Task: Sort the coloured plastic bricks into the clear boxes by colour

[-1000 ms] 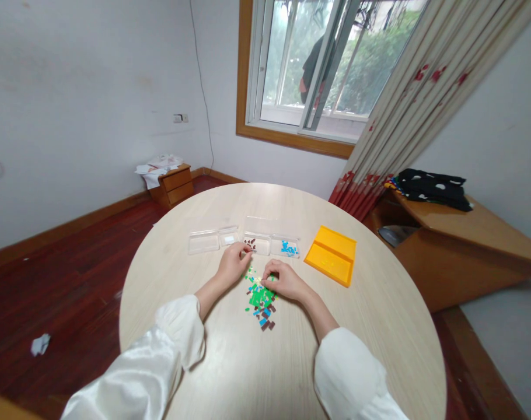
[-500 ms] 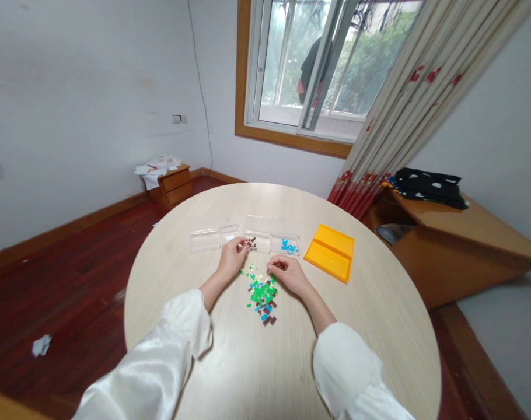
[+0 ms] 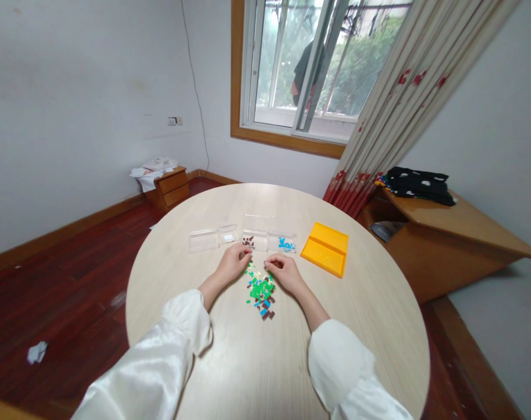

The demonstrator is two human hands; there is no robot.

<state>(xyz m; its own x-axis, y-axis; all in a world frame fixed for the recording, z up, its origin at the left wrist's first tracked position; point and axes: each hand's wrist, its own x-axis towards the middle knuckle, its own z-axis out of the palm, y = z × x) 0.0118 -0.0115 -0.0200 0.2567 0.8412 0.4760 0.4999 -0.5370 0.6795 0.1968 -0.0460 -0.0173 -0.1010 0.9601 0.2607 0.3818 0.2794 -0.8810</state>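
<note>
On the round table a loose pile of small toy bricks (image 3: 261,289) in green, brown, blue and pale yellow lies between my hands. My left hand (image 3: 234,262) is at the pile's far left edge, just in front of the clear boxes. Its thumb and forefinger are pinched; what they hold, if anything, is too small to make out. At the pile's far right, my right hand (image 3: 286,271) pinches a tiny dark brick at its fingertips. Brown bricks (image 3: 248,241) lie in one clear compartment (image 3: 260,242), and blue bricks (image 3: 286,244) in another, further right.
Two more clear boxes (image 3: 203,241) stand at the left, one with a white piece (image 3: 228,238). A yellow tray (image 3: 324,249) sits at the right. Beyond the table are a small drawer cabinet (image 3: 173,186), a curtain (image 3: 379,116) and a wooden desk (image 3: 467,227) bearing dark cloth.
My left hand has drawn back from the brown bricks' compartment toward the pile, uncovering the white piece. My right hand stays near the pile. The view has shifted slightly.
</note>
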